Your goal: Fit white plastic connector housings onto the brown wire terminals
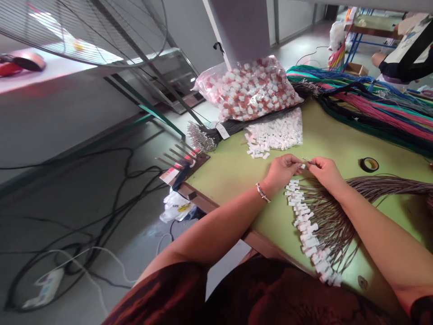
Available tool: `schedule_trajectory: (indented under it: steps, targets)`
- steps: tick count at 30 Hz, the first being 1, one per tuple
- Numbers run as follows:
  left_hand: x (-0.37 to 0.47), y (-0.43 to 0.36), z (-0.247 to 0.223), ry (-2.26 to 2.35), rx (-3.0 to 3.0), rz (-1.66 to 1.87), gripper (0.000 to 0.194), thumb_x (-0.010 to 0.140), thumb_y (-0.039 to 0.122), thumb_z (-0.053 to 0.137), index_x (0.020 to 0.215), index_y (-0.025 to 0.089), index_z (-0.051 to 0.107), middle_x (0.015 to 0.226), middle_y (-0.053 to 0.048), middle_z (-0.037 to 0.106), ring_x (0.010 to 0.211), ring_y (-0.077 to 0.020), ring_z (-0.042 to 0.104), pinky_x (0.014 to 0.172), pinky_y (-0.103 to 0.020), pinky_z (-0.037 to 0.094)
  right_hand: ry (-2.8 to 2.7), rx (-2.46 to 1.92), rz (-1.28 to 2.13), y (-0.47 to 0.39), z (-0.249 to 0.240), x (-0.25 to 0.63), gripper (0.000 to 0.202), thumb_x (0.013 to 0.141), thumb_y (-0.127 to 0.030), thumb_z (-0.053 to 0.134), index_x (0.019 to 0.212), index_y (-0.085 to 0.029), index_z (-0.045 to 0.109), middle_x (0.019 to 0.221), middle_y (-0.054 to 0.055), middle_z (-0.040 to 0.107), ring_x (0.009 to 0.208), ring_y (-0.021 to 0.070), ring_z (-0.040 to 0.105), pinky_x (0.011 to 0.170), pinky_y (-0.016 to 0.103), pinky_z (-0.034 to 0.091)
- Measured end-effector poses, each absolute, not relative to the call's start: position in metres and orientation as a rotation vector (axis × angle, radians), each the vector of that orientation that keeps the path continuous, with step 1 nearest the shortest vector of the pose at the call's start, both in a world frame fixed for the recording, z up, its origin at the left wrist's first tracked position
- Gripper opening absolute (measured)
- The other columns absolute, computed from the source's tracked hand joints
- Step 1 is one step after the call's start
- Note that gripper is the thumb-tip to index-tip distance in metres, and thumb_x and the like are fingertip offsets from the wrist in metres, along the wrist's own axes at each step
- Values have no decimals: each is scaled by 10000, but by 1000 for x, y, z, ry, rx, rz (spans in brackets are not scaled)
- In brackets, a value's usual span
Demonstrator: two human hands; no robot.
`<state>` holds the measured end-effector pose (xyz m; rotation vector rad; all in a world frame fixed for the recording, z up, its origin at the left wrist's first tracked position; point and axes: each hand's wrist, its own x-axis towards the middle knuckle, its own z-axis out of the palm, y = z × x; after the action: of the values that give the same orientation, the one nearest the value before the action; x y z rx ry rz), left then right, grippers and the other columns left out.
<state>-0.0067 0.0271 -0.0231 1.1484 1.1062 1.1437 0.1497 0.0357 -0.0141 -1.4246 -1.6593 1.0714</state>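
Note:
Between the thumb and fingers of my left hand [283, 170] is a small white connector housing [302, 166]. My right hand [323, 170] pinches thin wires with metal tips [308, 160], close beside the housing; whether a tip sits inside it I cannot tell. Below the hands runs a row of white connectors [306, 225] joined to a fan of brown wires [338, 216], which gather into a bundle toward the right. Behind my left hand, loose white housings [259, 150] spill from a clear bag [287, 128] of them.
A big bag of white and orange-red parts [250, 90] lies at the back. Coloured wire bundles [368, 99] cover the far right, near a roll of black tape [368, 164]. Upright metal pegs [176, 155] stand at the left corner. A person [409, 49] sits beyond.

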Motion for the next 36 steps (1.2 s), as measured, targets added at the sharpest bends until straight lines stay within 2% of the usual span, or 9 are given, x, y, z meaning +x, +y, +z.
schedule_trajectory:
  steps: [5, 13, 18, 21, 23, 26, 29, 32, 36]
  targets:
    - [-13, 24, -20, 1159, 1247, 1052, 42, 724, 133, 648, 725, 119, 608, 547, 13, 600, 477, -58, 529, 447, -163, 398, -1566, -1414, 1181, 37, -15, 151, 271, 660, -423, 587, 653, -152, 591, 505, -49, 419, 475, 77, 310, 453, 224, 239]
    - [-7, 29, -24, 1153, 1082, 1140, 74, 743, 122, 626, 703, 125, 564, 509, 24, 574, 452, -64, 522, 498, -194, 449, -1760, -1408, 1023, 34, -10, 148, 256, 664, -387, 592, 564, -153, 556, 497, -42, 431, 489, 77, 327, 472, 226, 266]
    - [-15, 23, -27, 1249, 1394, 1052, 45, 735, 140, 600, 693, 134, 613, 565, 10, 607, 484, -69, 511, 474, -176, 396, -1709, -1412, 1018, 36, -9, 153, 287, 693, -406, 590, 560, -153, 577, 479, -31, 465, 484, 88, 379, 470, 227, 300]
    - [-27, 17, -18, 1055, 1730, 749, 55, 715, 165, 618, 711, 147, 669, 642, -19, 659, 545, -94, 551, 519, -189, 422, -1507, -1406, 1090, 38, -12, 153, 275, 696, -418, 598, 659, -147, 627, 557, 5, 570, 516, 106, 468, 496, 234, 367]
    - [-38, 17, -9, 936, 1910, 620, 74, 715, 210, 636, 728, 164, 692, 699, -35, 675, 595, -116, 574, 567, -208, 440, -1384, -1405, 1189, 38, -14, 151, 281, 672, -403, 620, 795, -151, 645, 587, 4, 596, 484, 99, 465, 464, 228, 358]
    - [-58, 26, -1, 1365, 2004, 819, 133, 756, 273, 611, 706, 176, 686, 756, -66, 668, 668, -163, 581, 639, -263, 443, -1369, -1404, 1248, 35, -16, 147, 308, 641, -354, 636, 879, -159, 627, 568, -11, 592, 436, 84, 415, 422, 212, 296]
    - [-74, 40, -4, 1958, 1946, 836, 113, 741, 246, 617, 795, 171, 682, 823, -110, 651, 746, -229, 575, 683, -327, 427, -1417, -1388, 1176, 32, -17, 145, 191, 646, -315, 617, 752, -156, 610, 567, -12, 574, 471, 83, 413, 454, 216, 299]
    - [-79, 49, -12, 2088, 1992, 600, 87, 736, 194, 597, 752, 163, 678, 827, -130, 632, 774, -256, 576, 684, -339, 415, -1499, -1367, 1061, 31, -18, 144, 112, 646, -271, 590, 649, -159, 585, 548, -32, 500, 505, 83, 388, 490, 224, 298]
    - [-74, 52, -17, 2029, 2011, 631, 105, 750, 182, 573, 746, 168, 677, 883, -127, 629, 834, -261, 583, 718, -341, 421, -1568, -1366, 964, 31, -19, 144, 133, 661, -278, 571, 592, -166, 554, 520, -46, 416, 518, 87, 354, 506, 230, 284]
